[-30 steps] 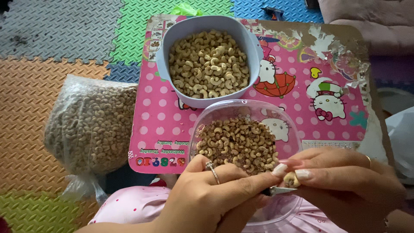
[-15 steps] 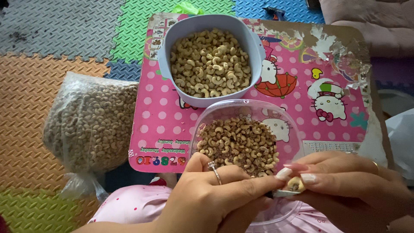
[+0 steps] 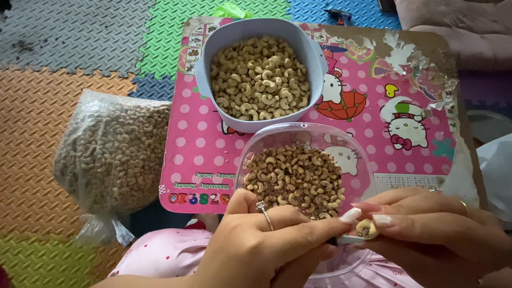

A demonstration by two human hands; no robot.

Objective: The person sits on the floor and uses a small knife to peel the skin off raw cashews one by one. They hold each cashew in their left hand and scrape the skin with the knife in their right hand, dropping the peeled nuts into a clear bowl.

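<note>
Closest to the camera, the right hand (image 3: 442, 234) pinches a single cashew nut (image 3: 366, 229) between thumb and fingertips, closed on it. The left hand (image 3: 266, 245), closed around a small blade (image 3: 346, 240), works against the nut. The nut looks light, hard and brittle, best gripped at its ends. Just beyond sits a clear tub (image 3: 358, 160) of brown-skinned nuts, then a pale blue bowl (image 3: 205, 64) of peeled nuts on a pink patterned table (image 3: 405, 154). A plastic bag (image 3: 109, 154) of nuts lies left on foam floor mats (image 3: 48, 74). Compared with a second ago, the nut has turned slightly; the hands barely shifted.
</note>
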